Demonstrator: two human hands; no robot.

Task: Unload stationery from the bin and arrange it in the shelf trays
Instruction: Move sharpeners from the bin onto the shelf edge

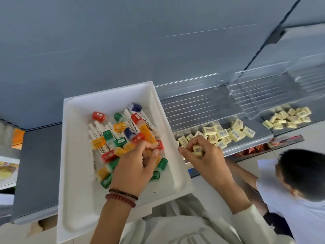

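Note:
A white bin [77, 155] rests on the shelf edge in front of me, filled with white markers [98, 128] and several small red, orange, green and blue sharpeners [99, 116]. My left hand [135, 166] reaches into the pile with curled fingers, pinching small items there; which ones I cannot tell. My right hand [204, 155] hovers just right of the bin and grips a few pale yellow erasers [197, 150]. Behind it a clear shelf tray [193, 103] holds several loose yellow erasers [221, 133].
A second clear tray [260, 95] at the right holds more erasers [288, 118]. Another person [302, 175] in a white shirt is bent low at the right. An orange box [17, 138] stands on the shelf at far left.

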